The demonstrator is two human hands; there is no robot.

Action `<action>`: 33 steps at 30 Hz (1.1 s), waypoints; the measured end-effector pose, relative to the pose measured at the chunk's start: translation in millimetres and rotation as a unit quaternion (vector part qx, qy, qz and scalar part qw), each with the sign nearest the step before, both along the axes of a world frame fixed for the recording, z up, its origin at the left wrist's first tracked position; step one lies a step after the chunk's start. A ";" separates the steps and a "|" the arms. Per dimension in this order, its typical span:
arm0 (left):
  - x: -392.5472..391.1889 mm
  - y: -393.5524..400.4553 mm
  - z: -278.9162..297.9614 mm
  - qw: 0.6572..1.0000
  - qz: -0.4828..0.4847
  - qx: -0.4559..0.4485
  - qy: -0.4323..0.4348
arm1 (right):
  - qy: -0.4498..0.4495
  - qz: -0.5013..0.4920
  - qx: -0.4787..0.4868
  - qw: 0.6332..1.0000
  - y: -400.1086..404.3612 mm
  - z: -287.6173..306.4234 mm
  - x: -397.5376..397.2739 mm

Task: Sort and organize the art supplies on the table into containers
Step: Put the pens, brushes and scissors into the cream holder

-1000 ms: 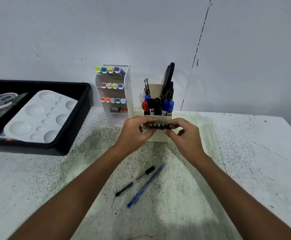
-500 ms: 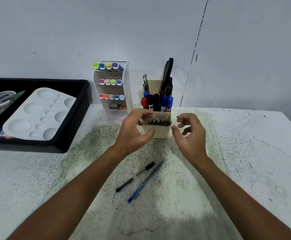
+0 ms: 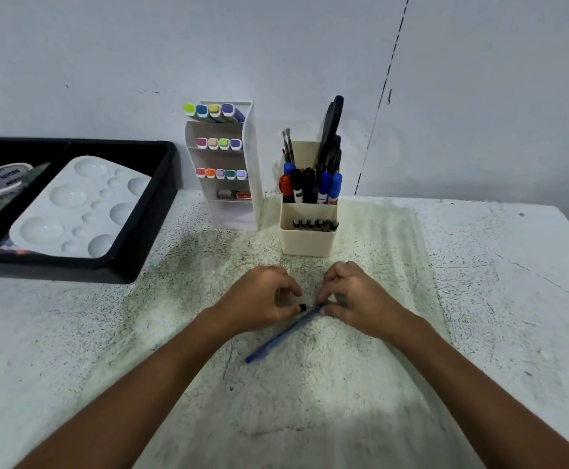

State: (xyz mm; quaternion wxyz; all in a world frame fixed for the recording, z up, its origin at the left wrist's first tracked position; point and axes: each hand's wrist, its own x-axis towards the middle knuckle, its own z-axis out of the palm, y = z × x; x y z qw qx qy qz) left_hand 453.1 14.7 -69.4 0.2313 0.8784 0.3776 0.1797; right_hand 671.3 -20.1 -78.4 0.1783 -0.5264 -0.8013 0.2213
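Two pens lie on the table in front of me. The blue pen (image 3: 278, 336) slants from lower left to upper right, and my right hand (image 3: 355, 299) curls its fingers over its upper end. Of the black pen only the cap (image 3: 302, 308) shows, pinched at the fingertips of my left hand (image 3: 259, 299); the rest is hidden under that hand. Behind them stands the cream pen holder (image 3: 306, 243), with a row of black pens (image 3: 315, 224) in its front compartment and markers, brushes and scissors in the back.
A white marker rack (image 3: 254, 184) with coloured markers stands left of the holder, against the wall. A black tray (image 3: 151, 211) at the far left holds a white palette (image 3: 80, 208) and tape rolls (image 3: 2, 179). The table's right edge runs off at the far right.
Both hands have let go of the row of black pens, now in the holder's front compartment, and dropped toward me onto the two pens on the table.
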 end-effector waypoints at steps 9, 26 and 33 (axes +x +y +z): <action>3.2 -1.0 5.6 0.999 -0.013 -0.026 0.024 | 0.149 -0.015 -0.210 0.966 3.0 42.9 15.8; -23.0 28.9 111.4 0.905 0.110 0.025 -0.409 | 0.530 -0.036 0.129 0.837 7.3 160.9 -35.4; -12.5 32.7 98.8 0.924 0.112 0.080 -0.356 | 0.368 -0.089 0.206 0.902 26.1 147.5 -49.0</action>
